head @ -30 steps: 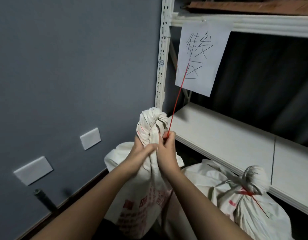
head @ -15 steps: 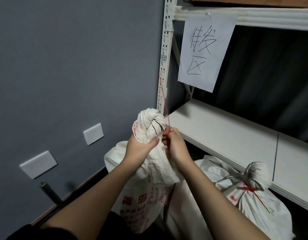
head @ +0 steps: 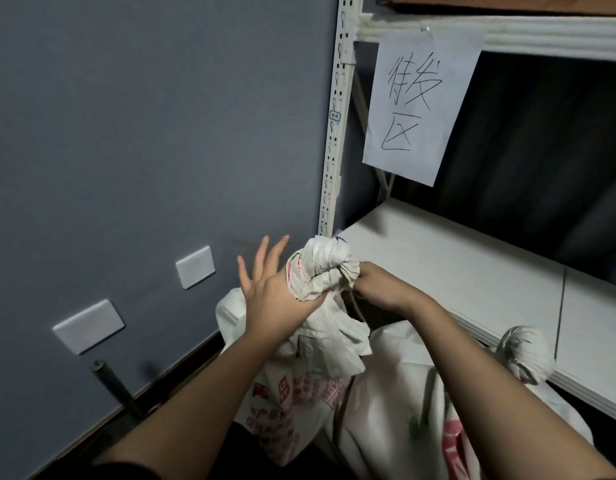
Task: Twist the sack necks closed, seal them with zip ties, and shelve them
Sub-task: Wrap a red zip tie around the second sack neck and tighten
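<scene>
- Beside the grey wall, the left hand (head: pixel 266 292) is spread open, fingers apart, its palm against the sack.
- Centre: the white woven sack with red print (head: pixel 299 368) stands upright, twisted neck (head: pixel 325 259) pointing up.
- Right hand (head: pixel 377 289) is clenched on that neck, before the white shelf board (head: pixel 473 271).

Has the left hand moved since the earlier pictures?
Yes. The left hand let go of the sack neck and opened, fingers spread toward the grey wall.

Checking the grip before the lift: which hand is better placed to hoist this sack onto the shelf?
Right hand: it is closed at the twisted neck. The left hand is spread open beside it.
</scene>
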A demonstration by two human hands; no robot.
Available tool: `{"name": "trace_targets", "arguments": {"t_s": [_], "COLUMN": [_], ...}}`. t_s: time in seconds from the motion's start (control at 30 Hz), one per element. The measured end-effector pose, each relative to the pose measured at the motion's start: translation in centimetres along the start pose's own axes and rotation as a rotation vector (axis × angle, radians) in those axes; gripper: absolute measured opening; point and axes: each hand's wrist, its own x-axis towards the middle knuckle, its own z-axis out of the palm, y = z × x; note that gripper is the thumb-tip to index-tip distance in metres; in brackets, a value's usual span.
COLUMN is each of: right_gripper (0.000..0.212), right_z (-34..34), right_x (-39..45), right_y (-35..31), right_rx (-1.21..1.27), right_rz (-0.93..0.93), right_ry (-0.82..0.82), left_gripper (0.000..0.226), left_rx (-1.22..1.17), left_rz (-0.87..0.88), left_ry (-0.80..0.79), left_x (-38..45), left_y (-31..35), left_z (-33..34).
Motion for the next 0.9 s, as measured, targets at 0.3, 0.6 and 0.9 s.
{"name": "trace_targets", "arguments": {"t_s": [0.3,0.6,0.9], "right_gripper": [0.025,0.060,0.039], "right_z": [4.5,7.4,7.9], "right_x": [-0.7,-0.5,-1.6], "right_y": [1.2,0.9,1.0], "right_rx": [0.113,0.223,0.058], "right_rz": [0.074,-0.021,0.090], "right_ry": [0.204,0.384,0.486], "left_gripper": [0.058,0.058,0.041], "left_rx": [-0.024,0.260,0.073], "left_rz": [-0.161,-0.094,-0.285], "left_ry": [-0.041,0.022,-0.493], "left_x": [0.4,0.1,0.8], "left_y": [0.0,0.5,0.9], "left_z": [0.0,-0.4,-4.1]}}
